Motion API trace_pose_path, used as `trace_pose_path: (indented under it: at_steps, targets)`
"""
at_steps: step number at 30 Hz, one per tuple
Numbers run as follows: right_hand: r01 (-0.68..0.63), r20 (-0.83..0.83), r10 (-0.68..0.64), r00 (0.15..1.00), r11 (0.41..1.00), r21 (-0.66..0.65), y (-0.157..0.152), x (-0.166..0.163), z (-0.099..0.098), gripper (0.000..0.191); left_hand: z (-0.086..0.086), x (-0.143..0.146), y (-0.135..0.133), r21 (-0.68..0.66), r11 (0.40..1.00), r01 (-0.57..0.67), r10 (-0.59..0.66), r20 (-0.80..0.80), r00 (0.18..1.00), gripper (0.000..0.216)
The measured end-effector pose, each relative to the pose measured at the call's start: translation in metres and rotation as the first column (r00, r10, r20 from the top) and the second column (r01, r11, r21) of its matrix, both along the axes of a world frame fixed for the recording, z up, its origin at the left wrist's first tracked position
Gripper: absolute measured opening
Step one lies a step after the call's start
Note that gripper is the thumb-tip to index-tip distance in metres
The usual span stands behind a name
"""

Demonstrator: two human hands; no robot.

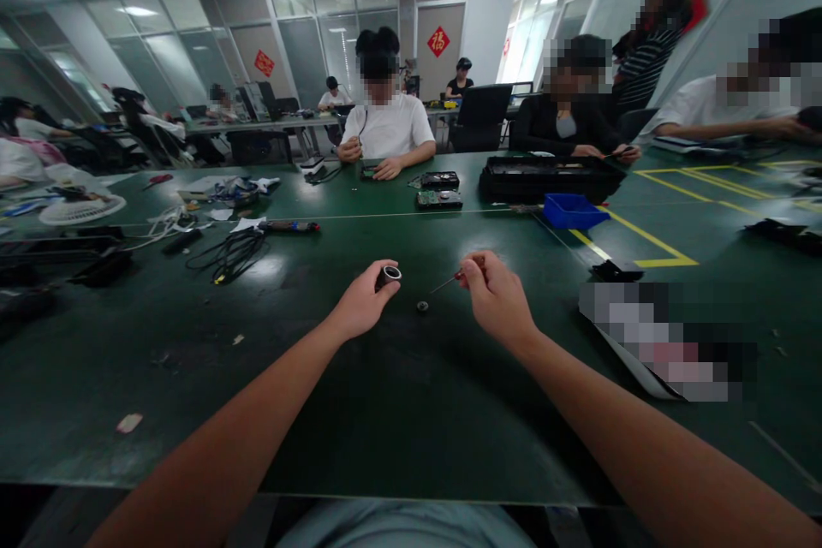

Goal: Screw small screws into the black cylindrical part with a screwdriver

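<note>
My left hand [363, 301] is closed round a small dark cylinder with a silvery rim [389, 276], held just above the green table [398, 394]. My right hand [494, 295] pinches a thin screwdriver with a reddish handle [449, 279], its tip pointing left and down toward the cylinder. A small dark round part [422, 306] lies on the table between the two hands, touched by neither.
A blue bin [570, 211] and a black tray [545, 178] stand at the back right, circuit boards [438, 199] beyond my hands. Black cables [228, 257] and a white fan [80, 207] lie left. Yellow floor-style tape [642, 235] marks the right. Other people sit across the table.
</note>
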State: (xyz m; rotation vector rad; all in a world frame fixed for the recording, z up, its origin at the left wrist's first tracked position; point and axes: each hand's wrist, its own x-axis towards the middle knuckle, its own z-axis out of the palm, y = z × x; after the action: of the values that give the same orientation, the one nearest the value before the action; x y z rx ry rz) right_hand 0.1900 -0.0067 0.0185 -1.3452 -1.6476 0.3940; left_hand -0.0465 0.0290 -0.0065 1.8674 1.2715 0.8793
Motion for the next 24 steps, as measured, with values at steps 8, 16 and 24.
trace_pose_path:
  at_steps: [8,16,24]
  targets:
    - [-0.011,-0.046,0.012,0.999,1.0,0.009,0.0,0.004,0.003,0.023,0.021,0.007,-0.003,-0.104,0.993,0.049,-0.065,-0.15,0.987,0.041]
    - [-0.021,-0.035,0.022,0.999,1.0,0.02,-0.002,0.003,0.006,0.023,0.012,0.032,-0.001,0.071,0.95,0.303,-0.212,-0.563,0.799,0.03]
    - [-0.026,-0.034,0.027,0.999,0.999,0.035,0.0,0.004,0.002,0.022,0.007,0.046,0.002,0.105,0.931,0.349,-0.131,-0.796,0.591,0.026]
